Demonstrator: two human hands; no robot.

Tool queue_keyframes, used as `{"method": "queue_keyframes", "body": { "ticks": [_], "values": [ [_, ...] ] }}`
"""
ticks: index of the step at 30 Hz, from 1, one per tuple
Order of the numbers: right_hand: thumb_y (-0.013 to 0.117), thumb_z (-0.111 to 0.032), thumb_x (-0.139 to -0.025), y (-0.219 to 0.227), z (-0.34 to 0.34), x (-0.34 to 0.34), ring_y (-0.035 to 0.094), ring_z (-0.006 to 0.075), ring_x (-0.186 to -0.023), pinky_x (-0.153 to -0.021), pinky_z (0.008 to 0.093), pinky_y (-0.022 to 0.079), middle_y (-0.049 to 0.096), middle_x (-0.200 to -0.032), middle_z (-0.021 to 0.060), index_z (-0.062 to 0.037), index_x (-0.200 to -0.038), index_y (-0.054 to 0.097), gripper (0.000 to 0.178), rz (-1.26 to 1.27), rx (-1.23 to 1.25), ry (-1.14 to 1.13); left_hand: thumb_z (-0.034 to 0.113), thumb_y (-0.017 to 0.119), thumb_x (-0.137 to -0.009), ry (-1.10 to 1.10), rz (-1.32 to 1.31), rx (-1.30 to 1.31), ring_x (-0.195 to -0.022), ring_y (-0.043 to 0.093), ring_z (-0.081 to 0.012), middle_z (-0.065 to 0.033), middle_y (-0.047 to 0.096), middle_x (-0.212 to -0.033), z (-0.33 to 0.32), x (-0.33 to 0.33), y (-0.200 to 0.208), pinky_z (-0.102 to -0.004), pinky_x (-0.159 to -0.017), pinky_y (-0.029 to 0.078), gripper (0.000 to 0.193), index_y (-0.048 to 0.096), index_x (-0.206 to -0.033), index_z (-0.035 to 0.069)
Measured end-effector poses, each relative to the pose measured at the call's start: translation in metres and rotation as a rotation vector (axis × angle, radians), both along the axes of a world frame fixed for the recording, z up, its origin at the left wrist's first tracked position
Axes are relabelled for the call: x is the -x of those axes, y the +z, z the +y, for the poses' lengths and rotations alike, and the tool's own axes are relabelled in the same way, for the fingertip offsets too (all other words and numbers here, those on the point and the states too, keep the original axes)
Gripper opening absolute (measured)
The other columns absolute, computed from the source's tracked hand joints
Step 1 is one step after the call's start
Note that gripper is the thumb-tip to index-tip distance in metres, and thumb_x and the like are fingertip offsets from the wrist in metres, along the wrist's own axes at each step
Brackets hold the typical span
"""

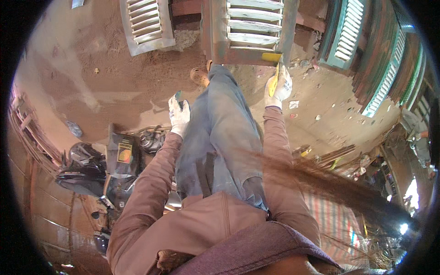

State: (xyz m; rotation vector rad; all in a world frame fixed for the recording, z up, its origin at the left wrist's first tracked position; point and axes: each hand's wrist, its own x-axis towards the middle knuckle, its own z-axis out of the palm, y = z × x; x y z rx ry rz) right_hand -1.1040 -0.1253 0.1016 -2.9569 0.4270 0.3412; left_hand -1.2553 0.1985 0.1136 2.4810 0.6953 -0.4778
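Note:
My right hand [283, 87], in a white work glove, is closed round the yellow handle of a tool [273, 84]. The tool's flat yellow head reaches across the lower rail of a weathered louvred shutter [245, 57], whose slats are whitish and frame grey-brown. Whether the head touches the wood I cannot tell. My left hand [179, 115], also in a white glove, hangs beside my left leg with its thumb and fingers apart. A small grey-green patch shows at its fingertips; what it is cannot be made out.
Another louvred shutter [146, 27] stands at the far left. Several green and brown shutters [346, 32] lean in a stack at the right. A black motorbike [85, 176] is close on my left. Striped sheeting [332, 220] and wood scraps [337, 156] lie at the near right.

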Motion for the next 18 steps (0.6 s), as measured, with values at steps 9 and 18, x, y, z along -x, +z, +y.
{"method": "queue_keyframes", "body": {
  "ticks": [9, 18],
  "values": [
    [0.059, -0.016, -0.082, 0.007, 0.106, 0.012, 0.054, 0.0248, -0.106, -0.088, 0.0372, 0.046, 0.056, -0.121, 0.0021, -0.0179, -0.125, 0.057, 0.043, 0.176, 0.034, 0.083, 0.012, 0.058, -0.087, -0.061, -0.029, 0.190, -0.105, 0.056, -0.0302, -0.0174, 0.051, -0.121, 0.012, -0.096, 0.004, -0.0369, -0.091, 0.047, 0.041, 0.050, -0.127, 0.004],
    [0.059, -0.014, -0.082, 0.009, 0.118, 0.032, 0.059, 0.0255, -0.107, -0.088, 0.0365, 0.049, 0.061, -0.118, 0.0085, -0.0122, -0.118, 0.060, 0.036, -0.209, -0.300, -0.038, 0.019, 0.058, -0.088, -0.224, 0.156, 0.241, -0.116, 0.049, -0.0401, -0.0230, 0.049, -0.126, 0.031, -0.076, -0.014, -0.0436, -0.098, 0.042, 0.045, 0.045, -0.127, 0.000]
  ]
}}
